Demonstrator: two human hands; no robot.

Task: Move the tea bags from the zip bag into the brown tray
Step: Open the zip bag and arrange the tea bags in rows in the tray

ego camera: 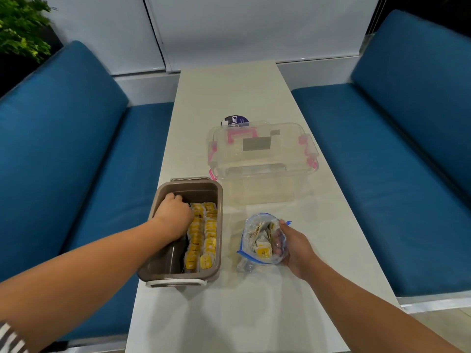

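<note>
**A:** At the near end of the worktop (229, 314), our right hand (293, 248) grips the zip bag (257, 231), its mouth open and tea bags (262, 252) inside. A slack hold could spill them.

**B:** Beyond it, our left hand (175, 212) sits curled in the brown tray (220, 220). We cannot tell what it pinches. A careless pull could topple the yellow-tagged rows (210, 233) filed there.

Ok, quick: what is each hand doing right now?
Left hand: fingers curled inside the brown plastic tray; whether it holds anything cannot be told.
Right hand: grips the clear plastic zip bag of tea bags.
</note>
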